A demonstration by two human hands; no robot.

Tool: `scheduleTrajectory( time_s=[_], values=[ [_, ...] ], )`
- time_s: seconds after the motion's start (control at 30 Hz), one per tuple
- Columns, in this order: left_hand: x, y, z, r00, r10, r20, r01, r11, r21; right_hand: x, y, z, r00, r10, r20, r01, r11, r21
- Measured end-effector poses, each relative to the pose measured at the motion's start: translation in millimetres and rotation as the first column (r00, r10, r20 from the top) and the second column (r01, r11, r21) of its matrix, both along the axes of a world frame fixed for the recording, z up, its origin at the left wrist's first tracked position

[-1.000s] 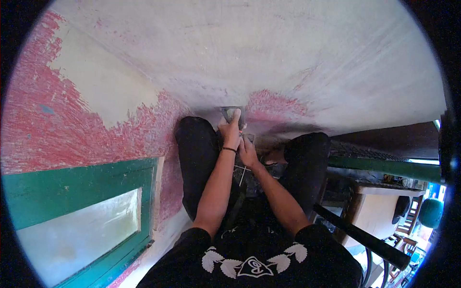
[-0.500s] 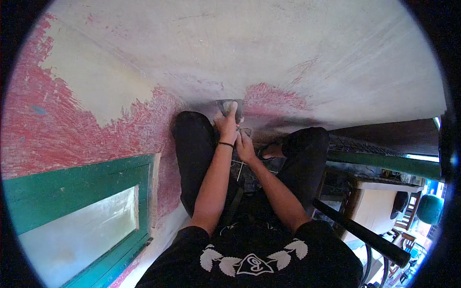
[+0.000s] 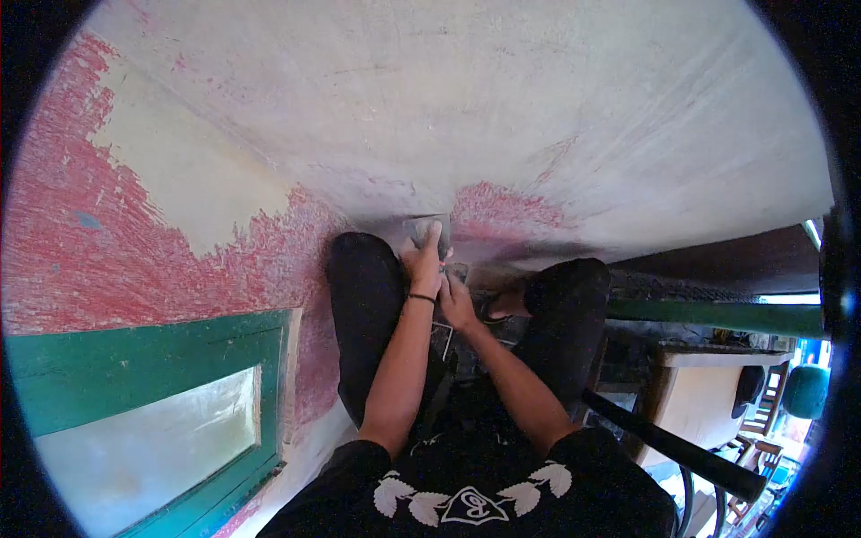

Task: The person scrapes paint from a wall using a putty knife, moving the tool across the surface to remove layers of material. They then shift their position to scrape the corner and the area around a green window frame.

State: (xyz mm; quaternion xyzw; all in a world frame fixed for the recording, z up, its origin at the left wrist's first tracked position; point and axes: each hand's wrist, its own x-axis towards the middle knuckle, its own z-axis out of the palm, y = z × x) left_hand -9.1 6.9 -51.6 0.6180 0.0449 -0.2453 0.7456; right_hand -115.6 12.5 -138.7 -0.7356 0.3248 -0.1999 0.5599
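Observation:
I am crouched facing a wall with worn red paint and bare plaster. A metal scraper lies flat against the wall low down, beside a red patch. My left hand, with a dark band on the wrist, presses its fingers on the scraper's blade. Just below it, my right hand is closed around the scraper's handle, which is mostly hidden. My knees in black trousers flank both hands.
A green window frame with frosted glass is at the lower left. To the right are a green rail, a black railing bar, a pale table and chairs below.
The scraper and both hands slid up the wall and have come back down a little; the view shifted slightly with them. Both hands keep their hold.

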Motion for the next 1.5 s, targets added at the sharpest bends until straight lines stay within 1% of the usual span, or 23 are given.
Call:
scheduleTrajectory(
  time_s=[0.07,0.17,0.23,0.27,0.33,0.37,0.47,0.5,0.6,0.67,0.73,0.77,0.87,0.9,0.97,1.07,1.17,1.27,1.37,1.4,1.43,1.47,1.5],
  values=[
    [-0.5,-0.6,-2.7,1.0,0.004,0.031,-0.004,1.0,-0.017,1.9,7.7,-23.1,0.996,-0.041,0.075,0.041,0.999,-0.01],
    [2.2,1.4,-12.9,0.999,-0.038,0.032,0.039,0.999,-0.029,1.4,-5.5,7.1,1.0,0.007,0.012,-0.006,0.999,-0.031],
    [2.2,-1.5,1.2,0.999,-0.026,0.046,0.03,0.996,-0.08,3.7,-6.5,26.6,0.995,-0.042,0.095,0.04,0.999,0.019],
    [4.6,-3.6,7.4,0.997,-0.059,0.054,0.063,0.994,-0.089,4.6,-6.5,33.5,0.99,-0.059,0.13,0.053,0.997,0.048],
    [9.4,-1.0,14.9,0.992,-0.112,0.065,0.118,0.988,-0.098,5.8,-16.5,29.3,0.999,0.005,0.045,-0.008,0.997,0.073],
    [8.3,-1.3,4.3,0.989,-0.121,0.084,0.128,0.989,-0.079,2.9,-16.6,28.7,0.999,0.033,-0.002,-0.032,0.995,0.091],
    [-1.4,1.3,-15.6,0.992,-0.085,0.095,0.079,0.995,0.064,-4.9,-9.3,-11.8,0.996,0.036,-0.085,-0.03,0.996,0.079],
    [3.0,-0.8,-40.6,0.997,-0.071,0.005,0.071,0.997,-0.012,-7.7,-5.9,-6.8,0.999,0.02,-0.04,-0.018,0.998,0.062],
    [-3.9,-2.1,-13.1,0.999,0.023,0.028,-0.025,0.997,0.076,-2.9,-0.8,1.4,0.996,-0.029,0.086,0.029,1.0,-0.005],
    [-0.6,0.6,-6.4,1.0,-0.022,-0.004,0.022,0.999,0.038,1.2,6.7,-5.0,0.984,-0.092,0.152,0.098,0.995,-0.035],
    [2.7,4.3,-11.7,0.995,-0.104,-0.014,0.104,0.994,0.016,-3.1,-1.2,-8.2,0.999,-0.005,0.04,0.005,1.0,-0.01],
    [2.0,5.5,-14.5,0.995,-0.095,-0.01,0.095,0.995,-0.032,-3.5,-6.6,-10.0,0.999,0.036,-0.012,-0.036,0.999,0.001],
    [7.1,-3.9,11.9,0.997,-0.073,0.012,0.074,0.979,-0.191,4.8,-15.6,20.8,0.996,-0.041,0.083,0.047,0.996,-0.078],
    [8.0,-4.1,10.3,0.996,-0.084,0.025,0.087,0.976,-0.201,4.4,-17.4,22.7,0.997,-0.032,0.065,0.035,0.998,-0.052],
    [8.2,-1.1,6.8,0.993,-0.108,0.044,0.115,0.971,-0.21,1.9,-16.7,24.6,1.0,-0.015,0.025,0.014,1.0,0.012],
    [-4.0,-5.4,-8.5,0.999,0.005,-0.033,-0.007,0.998,-0.065,-2.9,-7.5,7.2,0.997,-0.067,0.045,0.07,0.995,-0.076],
    [-2.3,-7.0,8.2,1.0,-0.005,-0.019,0.002,0.992,-0.125,-2.2,-9.0,25.1,0.993,-0.066,0.099,0.074,0.994,-0.079],
    [1.4,-2.5,14.2,0.997,-0.078,-0.023,0.075,0.991,-0.114,1.0,-9.3,7.8,0.995,-0.06,0.085,0.068,0.994,-0.087],
    [0.9,1.5,-13.0,0.995,-0.096,-0.009,0.095,0.991,-0.099,-2.3,-7.4,3.3,0.996,-0.066,-0.053,0.062,0.995,-0.076],
    [2.1,-1.7,-11.1,0.995,-0.102,-0.005,0.1,0.988,-0.114,0.8,-8.8,5.6,0.997,-0.073,-0.009,0.072,0.993,-0.095],
    [1.5,-8.2,-10.4,0.999,-0.031,0.009,0.032,0.992,-0.124,3.2,-10.6,7.3,0.997,-0.076,0.032,0.079,0.99,-0.117],
    [3.7,-8.9,-11.5,0.998,-0.063,0.018,0.065,0.991,-0.121,1.0,-8.7,7.3,0.995,-0.075,0.062,0.083,0.988,-0.129],
    [7.0,-6.7,-7.3,0.995,-0.093,0.026,0.095,0.989,-0.114,0.8,-8.6,0.1,0.996,-0.079,0.038,0.083,0.991,-0.106]
  ],
)
